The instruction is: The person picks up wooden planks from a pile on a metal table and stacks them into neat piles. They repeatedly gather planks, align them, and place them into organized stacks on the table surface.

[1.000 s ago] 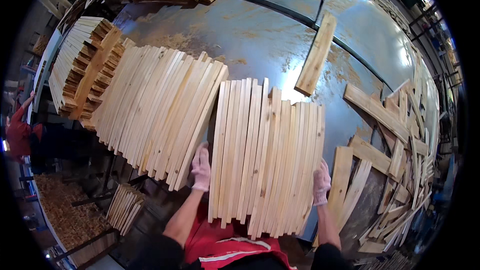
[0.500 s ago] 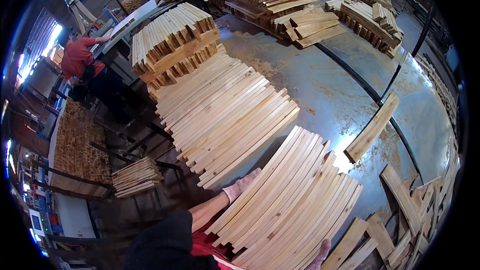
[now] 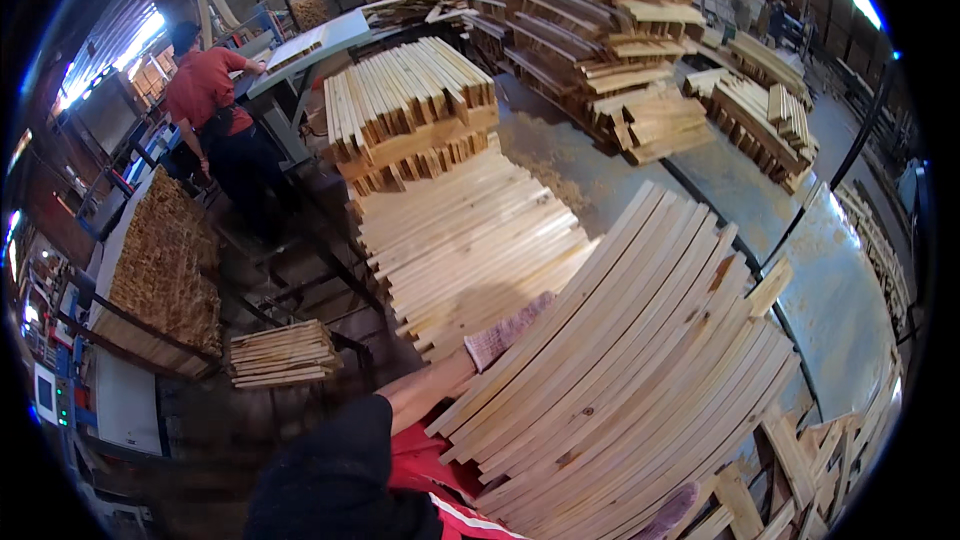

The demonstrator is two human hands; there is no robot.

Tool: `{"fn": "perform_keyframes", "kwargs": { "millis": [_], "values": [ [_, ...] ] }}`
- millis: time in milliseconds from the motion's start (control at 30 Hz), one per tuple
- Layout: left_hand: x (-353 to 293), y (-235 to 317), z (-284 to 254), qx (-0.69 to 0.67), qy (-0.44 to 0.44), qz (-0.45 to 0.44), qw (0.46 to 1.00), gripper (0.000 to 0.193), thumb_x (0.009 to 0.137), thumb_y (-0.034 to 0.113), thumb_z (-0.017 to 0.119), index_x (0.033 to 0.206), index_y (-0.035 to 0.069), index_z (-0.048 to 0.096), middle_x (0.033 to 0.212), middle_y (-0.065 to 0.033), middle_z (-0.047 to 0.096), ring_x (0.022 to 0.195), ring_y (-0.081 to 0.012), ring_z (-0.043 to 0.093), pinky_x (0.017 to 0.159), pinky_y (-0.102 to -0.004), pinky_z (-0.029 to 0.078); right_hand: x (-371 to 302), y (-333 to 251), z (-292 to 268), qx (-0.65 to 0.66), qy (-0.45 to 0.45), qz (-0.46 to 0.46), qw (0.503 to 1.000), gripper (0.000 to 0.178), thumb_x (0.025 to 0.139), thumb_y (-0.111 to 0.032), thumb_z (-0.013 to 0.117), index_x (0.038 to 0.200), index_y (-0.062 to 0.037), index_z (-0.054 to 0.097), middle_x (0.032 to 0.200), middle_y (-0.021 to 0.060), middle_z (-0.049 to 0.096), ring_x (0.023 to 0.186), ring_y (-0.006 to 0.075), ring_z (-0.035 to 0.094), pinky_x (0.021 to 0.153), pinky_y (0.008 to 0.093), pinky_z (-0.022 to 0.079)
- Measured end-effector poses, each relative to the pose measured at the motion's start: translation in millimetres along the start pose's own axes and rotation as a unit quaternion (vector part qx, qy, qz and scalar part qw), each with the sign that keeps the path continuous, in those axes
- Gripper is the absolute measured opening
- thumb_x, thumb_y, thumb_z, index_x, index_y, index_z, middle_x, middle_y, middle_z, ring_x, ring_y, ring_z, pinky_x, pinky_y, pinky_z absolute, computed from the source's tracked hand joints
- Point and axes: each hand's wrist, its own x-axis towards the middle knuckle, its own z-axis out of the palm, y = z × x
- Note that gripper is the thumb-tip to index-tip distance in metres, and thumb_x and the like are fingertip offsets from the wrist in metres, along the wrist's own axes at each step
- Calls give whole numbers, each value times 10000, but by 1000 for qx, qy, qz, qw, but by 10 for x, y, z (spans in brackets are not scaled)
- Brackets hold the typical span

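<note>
A broad row of pale wooden slats (image 3: 610,370), lying side by side, is held between my two hands above the table. My left hand (image 3: 512,328), in a pinkish knit glove, presses against the row's left side, its fingertips partly hidden by the slats. At the lower right, my gloved right hand (image 3: 672,512) grips the opposite side, and only part of it shows. Just beyond my left hand lies a flat layer of similar slats (image 3: 470,240). The held row overlaps this layer's right edge in view.
A cross-stacked pile of slats (image 3: 410,105) stands behind the layer. Tall board stacks (image 3: 600,30) rise at the back. Scattered offcuts (image 3: 790,460) lie at lower right. A bundle of slats (image 3: 285,353) sits at left, and a person in a red shirt (image 3: 205,95) works farther off.
The row of slats has risen off the table between my hands and now hides much of the loose board to its right. My view has tilted up and turned left.
</note>
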Motion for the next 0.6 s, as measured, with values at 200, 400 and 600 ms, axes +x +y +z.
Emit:
{"fn": "perform_keyframes", "kwargs": {
  "millis": [200, 400, 600],
  "values": [
    [733, 1650, -1597, -259, -8, 35, 965, 613, 1094, 425, 397, 1592, 74, 327, 1582, -88, 407, 1436, -194, 390, 1208, -351, 337, 42, -310, 1668, 40, -79, -75, 993, 547, 1003, -429, 548, 1373, -30, 493, 1279, 126, 607, 1126, 287, 628, 943, 434, 563],
    [1163, 3264, -3571, -104, 46, 71, 991, 631, 1011, 540, 586, 1458, 99, 527, 1443, -70, 565, 1307, -170, 537, 1106, -346, 453, -175, 66, 4224, 92, -125, -88, 984, 422, 1020, -372, 532, 1252, -19, 552, 1156, 110, 647, 1027, 257, 652, 866, 406, 584],
    [1861, 3834, -6077, -177, 33, 55, 982, 631, 952, 529, 684, 1394, 91, 576, 1348, -103, 630, 1270, -217, 587, 1079, -404, 495, -256, 830, 6760, 135, -157, -18, 978, 531, 1001, -514, 578, 1302, -77, 598, 1186, 66, 661, 1042, 223, 638, 959, 390, 541]
  ]
}}
